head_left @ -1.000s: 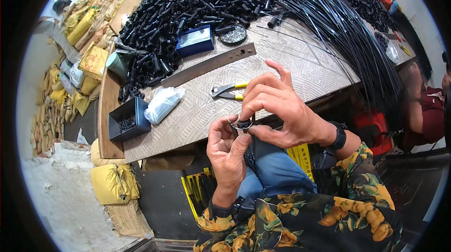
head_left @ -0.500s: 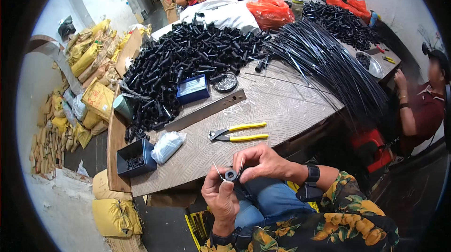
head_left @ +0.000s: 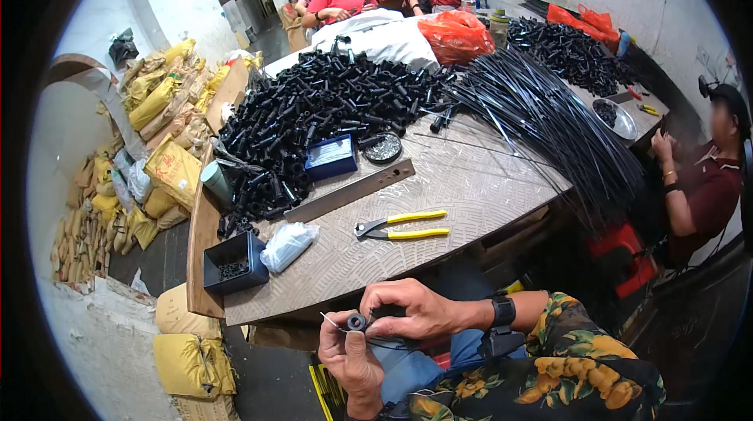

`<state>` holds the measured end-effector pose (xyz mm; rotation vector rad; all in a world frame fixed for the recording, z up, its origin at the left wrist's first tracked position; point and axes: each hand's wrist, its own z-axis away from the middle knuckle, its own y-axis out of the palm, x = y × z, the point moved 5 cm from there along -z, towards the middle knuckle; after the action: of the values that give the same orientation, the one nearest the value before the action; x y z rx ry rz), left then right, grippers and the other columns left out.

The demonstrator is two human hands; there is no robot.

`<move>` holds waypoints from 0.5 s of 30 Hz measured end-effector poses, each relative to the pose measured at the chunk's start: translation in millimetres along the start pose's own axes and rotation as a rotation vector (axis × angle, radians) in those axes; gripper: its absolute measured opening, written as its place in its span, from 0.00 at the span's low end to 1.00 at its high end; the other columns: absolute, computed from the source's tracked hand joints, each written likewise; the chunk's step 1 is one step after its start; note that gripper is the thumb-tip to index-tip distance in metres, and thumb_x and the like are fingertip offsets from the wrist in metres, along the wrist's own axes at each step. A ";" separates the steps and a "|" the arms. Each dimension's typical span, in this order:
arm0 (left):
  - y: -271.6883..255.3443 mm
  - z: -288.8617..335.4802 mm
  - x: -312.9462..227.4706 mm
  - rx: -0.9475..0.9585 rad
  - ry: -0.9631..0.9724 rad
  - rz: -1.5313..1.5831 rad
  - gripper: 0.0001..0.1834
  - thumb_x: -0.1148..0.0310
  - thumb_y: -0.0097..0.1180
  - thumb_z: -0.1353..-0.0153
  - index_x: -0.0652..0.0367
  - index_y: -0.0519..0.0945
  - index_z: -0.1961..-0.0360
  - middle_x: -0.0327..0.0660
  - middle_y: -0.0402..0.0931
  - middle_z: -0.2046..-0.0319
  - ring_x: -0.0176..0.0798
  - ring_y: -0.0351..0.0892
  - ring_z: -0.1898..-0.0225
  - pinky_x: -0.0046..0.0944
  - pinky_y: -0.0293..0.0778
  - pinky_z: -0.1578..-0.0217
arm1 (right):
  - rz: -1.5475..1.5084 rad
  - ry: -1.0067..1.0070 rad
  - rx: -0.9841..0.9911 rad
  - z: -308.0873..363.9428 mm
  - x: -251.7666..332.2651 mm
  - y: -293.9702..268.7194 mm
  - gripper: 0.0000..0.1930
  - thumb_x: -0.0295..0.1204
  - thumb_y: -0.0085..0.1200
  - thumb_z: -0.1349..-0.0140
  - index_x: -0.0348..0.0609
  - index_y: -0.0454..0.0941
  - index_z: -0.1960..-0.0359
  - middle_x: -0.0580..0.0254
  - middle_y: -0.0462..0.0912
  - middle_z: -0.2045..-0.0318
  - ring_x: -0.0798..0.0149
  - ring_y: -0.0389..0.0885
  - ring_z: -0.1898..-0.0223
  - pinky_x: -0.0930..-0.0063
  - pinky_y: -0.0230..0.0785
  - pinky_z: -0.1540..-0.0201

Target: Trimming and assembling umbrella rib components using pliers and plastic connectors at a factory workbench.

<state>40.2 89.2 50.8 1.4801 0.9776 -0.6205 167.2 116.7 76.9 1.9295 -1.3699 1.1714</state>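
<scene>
In front of my lap, below the table's near edge, my two hands meet at a small black tubular part whose round open end faces up. My left hand pinches it between thumb and fingers. A thin pale pin or wire sticks out beside it on the left. My right hand is closed against the part's right side, its thumb and index finger on something thin and dark that I cannot make out. On the table ahead lie yellow-handled end-cutting pliers.
A heap of black tubular parts and a bundle of long black rods cover the table. Nearby are a metal bar, a blue box, a dark bin and a plastic bag. A co-worker sits at right.
My hands have shifted left and down with the black part, and my right hand has closed in on it. The view has tilted slightly, showing more of the people at the back.
</scene>
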 end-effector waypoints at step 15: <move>-14.3 18.6 -5.9 0.279 -0.114 0.031 0.13 0.69 0.63 0.51 0.63 0.71 0.72 0.36 0.65 0.75 0.32 0.66 0.71 0.32 0.66 0.65 | -0.461 0.271 0.507 6.9 -12.9 23.9 0.10 0.31 0.62 0.50 0.38 0.74 0.75 0.68 0.72 0.77 0.74 0.70 0.71 0.78 0.60 0.68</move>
<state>28.0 69.1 45.2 1.6808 0.8013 -0.8355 145.9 108.8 60.3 2.1530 -0.4697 1.5588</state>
